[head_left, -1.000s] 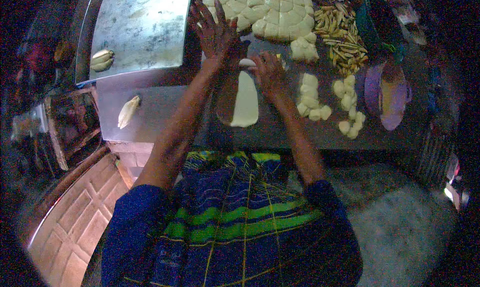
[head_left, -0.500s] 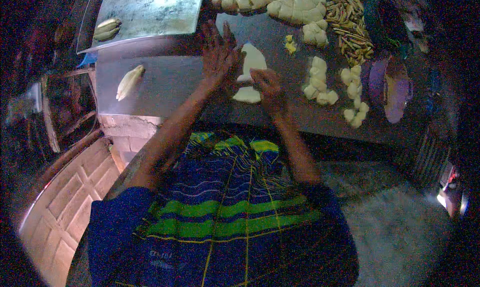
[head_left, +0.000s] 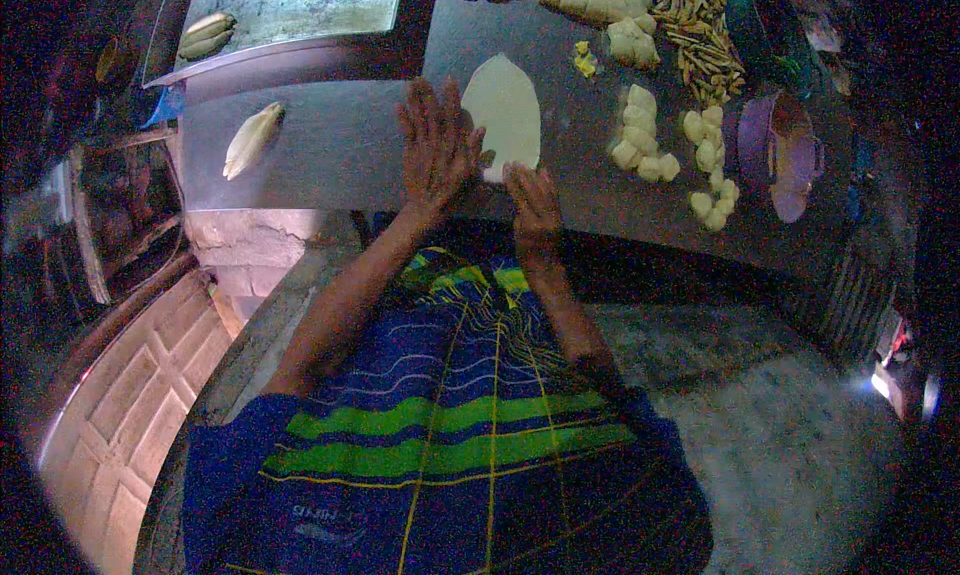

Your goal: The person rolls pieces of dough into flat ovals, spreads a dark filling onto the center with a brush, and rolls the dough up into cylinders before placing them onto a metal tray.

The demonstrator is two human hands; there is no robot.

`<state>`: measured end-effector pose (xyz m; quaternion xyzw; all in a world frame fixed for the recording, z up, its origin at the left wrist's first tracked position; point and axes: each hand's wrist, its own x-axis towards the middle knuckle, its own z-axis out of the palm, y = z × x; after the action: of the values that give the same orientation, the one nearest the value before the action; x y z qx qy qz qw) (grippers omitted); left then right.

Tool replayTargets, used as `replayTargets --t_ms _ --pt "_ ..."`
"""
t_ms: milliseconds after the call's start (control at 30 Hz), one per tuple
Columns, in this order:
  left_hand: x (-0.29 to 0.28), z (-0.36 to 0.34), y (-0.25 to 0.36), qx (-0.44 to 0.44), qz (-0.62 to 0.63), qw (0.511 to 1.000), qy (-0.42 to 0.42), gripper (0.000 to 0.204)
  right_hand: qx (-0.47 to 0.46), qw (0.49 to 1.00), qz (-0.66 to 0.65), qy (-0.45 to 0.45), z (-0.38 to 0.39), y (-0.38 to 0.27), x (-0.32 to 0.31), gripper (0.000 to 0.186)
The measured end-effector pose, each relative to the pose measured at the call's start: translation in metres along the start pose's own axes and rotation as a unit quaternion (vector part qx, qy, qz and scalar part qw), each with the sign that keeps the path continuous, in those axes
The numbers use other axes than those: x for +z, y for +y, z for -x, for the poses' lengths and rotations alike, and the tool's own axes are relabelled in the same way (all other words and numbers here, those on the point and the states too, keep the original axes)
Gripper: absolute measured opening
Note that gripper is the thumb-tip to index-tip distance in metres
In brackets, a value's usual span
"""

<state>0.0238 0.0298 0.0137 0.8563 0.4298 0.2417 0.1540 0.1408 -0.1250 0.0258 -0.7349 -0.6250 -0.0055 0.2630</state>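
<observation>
Pointing away from the table's (head_left: 345,140) near edge: dough (head_left: 503,110).
Near end touched by right hand (head_left: 536,210), fingers together; left hand (head_left: 437,150) spread.

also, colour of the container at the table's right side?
The container is purple; clearest in the head view.

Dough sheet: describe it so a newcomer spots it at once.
On the grey worktop, find the left hand and right hand. The dough sheet extends forward from the right hand. Unlike the lumpy dough pieces to its right, it is broad and flat, narrowing at its far end.
</observation>
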Motion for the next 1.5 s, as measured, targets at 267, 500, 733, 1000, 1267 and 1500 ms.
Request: replayTargets --t_ms 267,500,733,1000,1267,1500 --pt "-0.001 0.052 -0.004 0.05 0.01 0.998 0.029 0.073 0.075 0.993 -0.093 0.003 0.025 -0.014 0.005 0.041" --pt "0.003 0.033 0.002 0.049 0.226 0.972 0.04 0.069 -0.054 0.998 -0.014 -0.012 0.012 0.038 0.012 0.043" --pt "0.026 -0.019 0.013 0.115 -0.07 0.991 0.024 0.063 -0.085 0.993 -0.081 -0.012 -0.035 0.067 -0.007 0.043" --pt "0.004 0.046 0.022 0.151 -0.104 0.979 -0.084 0.069 -0.023 0.996 -0.082 0.022 0.034 0.049 0.001 0.042" --pt "-0.018 0.08 0.016 0.199 0.091 0.968 -0.122 0.07 -0.027 0.999 0.003 0.019 0.065 0.045 -0.006 0.041" --pt "-0.037 0.021 0.014 0.089 0.183 0.979 -0.026 0.064 0.228 0.965 0.035 0.128 0.003 0.042 -0.031 0.048"
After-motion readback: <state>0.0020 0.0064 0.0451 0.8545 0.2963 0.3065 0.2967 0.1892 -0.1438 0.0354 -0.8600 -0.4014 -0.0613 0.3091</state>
